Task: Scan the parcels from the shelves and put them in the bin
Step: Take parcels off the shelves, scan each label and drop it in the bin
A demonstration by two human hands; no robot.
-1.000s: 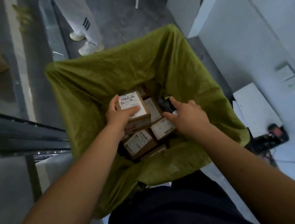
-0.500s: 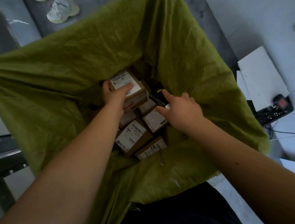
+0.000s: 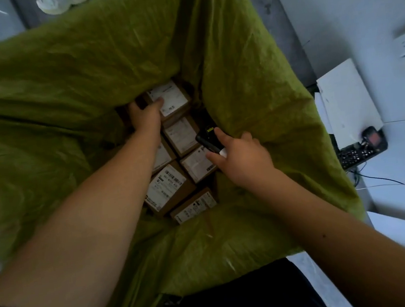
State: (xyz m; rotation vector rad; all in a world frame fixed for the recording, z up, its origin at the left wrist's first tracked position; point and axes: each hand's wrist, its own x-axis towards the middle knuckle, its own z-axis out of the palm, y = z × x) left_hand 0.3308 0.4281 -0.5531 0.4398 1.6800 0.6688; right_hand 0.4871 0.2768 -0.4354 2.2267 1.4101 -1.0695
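Both arms reach down into the bin (image 3: pixel 250 76), which is lined with an olive-green bag. The left hand (image 3: pixel 146 114) grips a brown parcel (image 3: pixel 173 100) with a white label at the far end of the bin: its thumb lies across the label, and the other fingers curl round the parcel's left edge, mostly hidden. The parcel sits on or just above the other labelled parcels (image 3: pixel 168 188) packed on the bin's bottom. The right hand (image 3: pixel 243 153) holds a black scanner (image 3: pixel 207 137) over the parcels near the bin's right wall, index finger stretched along its top and thumb against its side.
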